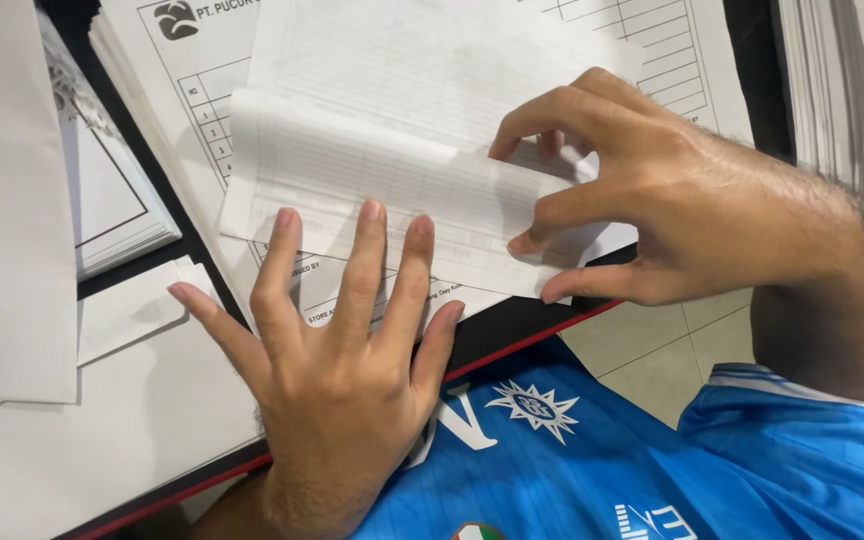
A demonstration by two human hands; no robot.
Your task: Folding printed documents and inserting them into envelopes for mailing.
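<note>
A white printed form sheet (392,160) lies folded over on a stack of forms (187,90) on a dark desk. My left hand (337,360) lies flat with fingers spread, its fingertips pressing the lower edge of the folded sheet. My right hand (652,200) pinches the folded flap at its right end between thumb and fingers, the index finger bent onto the crease.
White envelopes and loose paper (12,200) cover the desk's left side. A small booklet stack (112,200) sits beside them. More stacked papers (842,80) stand at the upper right. The desk edge (532,340) has a red trim; my blue shirt (592,450) and tiled floor (652,350) show below.
</note>
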